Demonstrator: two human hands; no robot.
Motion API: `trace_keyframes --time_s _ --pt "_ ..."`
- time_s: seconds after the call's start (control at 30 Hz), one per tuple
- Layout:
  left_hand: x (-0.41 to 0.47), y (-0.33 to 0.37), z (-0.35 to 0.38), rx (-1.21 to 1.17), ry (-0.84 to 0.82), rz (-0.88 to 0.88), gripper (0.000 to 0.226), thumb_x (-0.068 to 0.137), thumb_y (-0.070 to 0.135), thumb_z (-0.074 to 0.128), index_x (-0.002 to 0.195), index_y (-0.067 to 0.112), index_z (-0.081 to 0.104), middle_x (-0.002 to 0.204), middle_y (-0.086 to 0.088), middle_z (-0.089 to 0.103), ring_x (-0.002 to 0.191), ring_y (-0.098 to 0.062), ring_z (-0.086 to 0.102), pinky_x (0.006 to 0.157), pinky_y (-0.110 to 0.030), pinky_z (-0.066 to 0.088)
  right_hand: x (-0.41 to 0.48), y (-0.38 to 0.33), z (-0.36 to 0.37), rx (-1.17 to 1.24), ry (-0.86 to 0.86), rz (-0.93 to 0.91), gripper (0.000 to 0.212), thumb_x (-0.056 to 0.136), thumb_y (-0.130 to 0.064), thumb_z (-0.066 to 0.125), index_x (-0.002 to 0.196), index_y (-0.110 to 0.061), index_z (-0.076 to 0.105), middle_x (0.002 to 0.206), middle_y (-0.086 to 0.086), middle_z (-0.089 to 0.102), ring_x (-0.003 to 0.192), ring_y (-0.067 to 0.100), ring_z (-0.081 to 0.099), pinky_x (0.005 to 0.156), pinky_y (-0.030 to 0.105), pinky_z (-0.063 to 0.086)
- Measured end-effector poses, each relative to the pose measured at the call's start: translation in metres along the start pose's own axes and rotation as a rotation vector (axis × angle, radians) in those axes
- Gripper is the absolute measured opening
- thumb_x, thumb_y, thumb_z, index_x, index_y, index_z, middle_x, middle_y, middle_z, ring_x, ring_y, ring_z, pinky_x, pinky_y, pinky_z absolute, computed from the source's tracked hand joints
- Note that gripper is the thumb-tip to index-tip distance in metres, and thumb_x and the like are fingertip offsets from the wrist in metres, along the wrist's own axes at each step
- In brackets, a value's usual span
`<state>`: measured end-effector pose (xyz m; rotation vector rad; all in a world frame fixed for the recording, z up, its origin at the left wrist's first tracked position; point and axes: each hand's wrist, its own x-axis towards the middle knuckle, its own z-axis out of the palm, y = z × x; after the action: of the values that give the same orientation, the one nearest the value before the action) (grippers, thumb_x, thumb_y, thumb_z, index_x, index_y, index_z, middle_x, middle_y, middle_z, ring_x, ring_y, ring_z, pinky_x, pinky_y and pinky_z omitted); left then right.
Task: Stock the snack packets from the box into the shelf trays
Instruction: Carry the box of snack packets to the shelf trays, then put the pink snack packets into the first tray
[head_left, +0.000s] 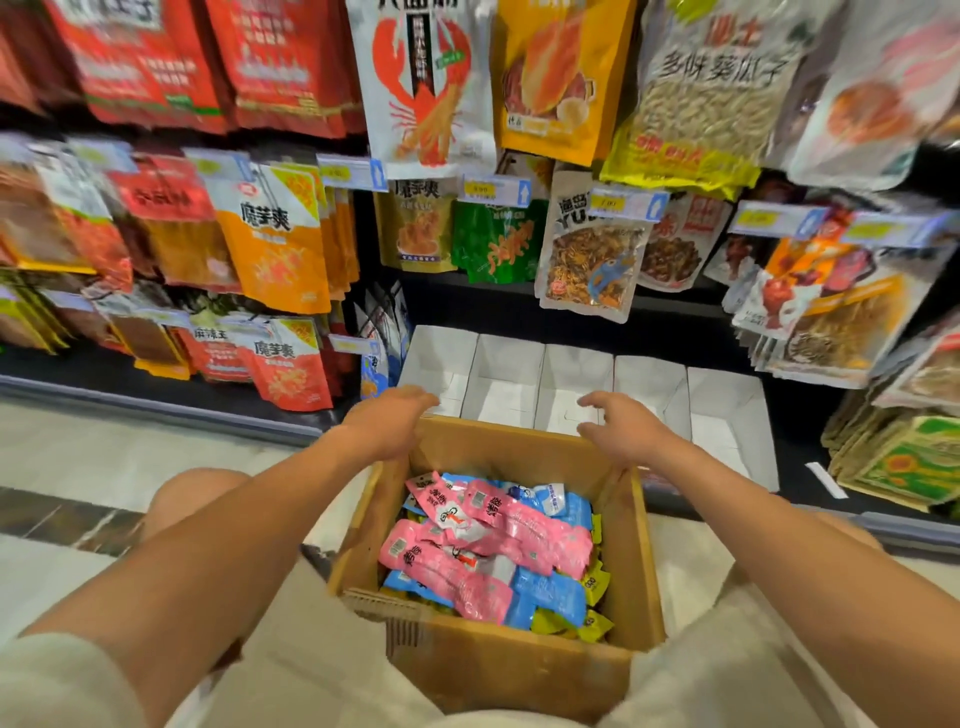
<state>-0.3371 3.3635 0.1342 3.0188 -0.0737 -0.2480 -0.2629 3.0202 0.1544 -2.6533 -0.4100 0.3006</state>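
Two bare forearms are reaching forward from the bottom corners of the head view, one on each side of an open cardboard box (498, 670) that is sitting on the pale tiled floor (104, 457) between the person's knees.

Box contents: the snack packets (467, 571) are lying in a loose heap inside it. Pink ones are lying on top, blue packets (550, 592) are showing beneath them, and yellow packets (592, 629) are showing along the right side.

Left hand (389, 421): it is hovering palm down over the box's far left corner, fingers nearly straight and close together, pointing toward the shelf, gripping nothing. Whether the palm is touching the cardboard rim cannot be told.

Right hand (618, 431): it is hovering over the far right rim, fingers spread and loosely curved, thumb held apart, also gripping nothing. Contact with the rim cannot be told.

Just beyond the box, a row of white shelf trays (506, 374) is standing side by side on the black bottom shelf; no packets are showing in them.

Above, hanging snack bags are filling the pegs: an orange konjac bag (275, 244) at left, a lobster-print bag (421, 78) at centre, a sunflower-seed bag (711, 93) at right. Price tags (493, 189) are sitting on the peg ends.
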Motion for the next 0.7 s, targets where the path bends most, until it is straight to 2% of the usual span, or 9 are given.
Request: trace_keyframes --time_s 0.2,0.3,0.43,0.53,0.6,0.7 --pt "0.005 -0.001 0.023 -0.061 -0.076 0.033 0.057 0.099 0.029 0.060 0.153 0.031 0.041 0.158 0.002 0.038 0.142 -0.028 0.042 0.105 -0.052 0.048 0.010 -0.022 0.026 -0.046 -0.124 -0.040 0.046 0.094 -0.029 0.062 0.140 -0.026 0.052 0.146 0.002 0.049 0.128 0.023 0.053 0.105 0.035 0.047" --pt "0.013 -0.006 0.038 -0.144 -0.054 0.063 0.051 0.098 0.024 0.063 0.147 0.030 0.051 0.155 0.002 0.046 0.140 -0.024 0.046 0.110 -0.045 0.045 0.023 -0.021 0.052 -0.100 -0.243 -0.030 0.048 0.094 -0.030 0.059 0.141 -0.026 0.051 0.143 0.002 0.053 0.115 0.022 0.062 0.096 0.037 0.053" --pt "0.017 -0.012 0.053 -0.222 -0.099 0.037 0.040 0.100 0.026 0.059 0.139 0.029 0.060 0.144 0.003 0.058 0.135 -0.022 0.048 0.112 -0.042 0.039 0.042 -0.016 0.088 -0.110 -0.377 -0.059 0.039 0.095 -0.028 0.061 0.132 -0.018 0.060 0.131 0.001 0.063 0.119 0.024 0.059 0.099 0.037 0.050" --pt "0.013 -0.020 0.068 -0.310 -0.122 -0.005 0.032 0.100 0.030 0.056 0.131 0.033 0.064 0.134 0.007 0.062 0.126 -0.021 0.054 0.101 -0.040 0.048 0.060 0.000 0.123 -0.168 -0.487 -0.036 0.033 0.091 -0.036 0.062 0.121 -0.024 0.065 0.121 -0.004 0.065 0.109 0.021 0.061 0.092 0.033 0.050" --pt "0.006 -0.027 0.079 -0.344 -0.165 -0.043 0.034 0.100 0.030 0.057 0.133 0.034 0.063 0.137 0.007 0.060 0.123 -0.020 0.057 0.096 -0.038 0.050 0.074 0.021 0.152 -0.203 -0.508 0.003 0.031 0.085 -0.041 0.059 0.111 -0.027 0.066 0.115 -0.004 0.069 0.102 0.021 0.065 0.087 0.033 0.053" --pt "-0.002 -0.039 0.092 -0.311 -0.256 -0.064 0.042 0.098 0.033 0.059 0.139 0.041 0.057 0.145 0.008 0.056 0.126 -0.022 0.058 0.096 -0.040 0.052 0.084 0.032 0.177 -0.223 -0.517 0.047 0.033 0.088 -0.035 0.058 0.115 -0.018 0.062 0.117 0.006 0.068 0.106 0.026 0.064 0.089 0.035 0.052"
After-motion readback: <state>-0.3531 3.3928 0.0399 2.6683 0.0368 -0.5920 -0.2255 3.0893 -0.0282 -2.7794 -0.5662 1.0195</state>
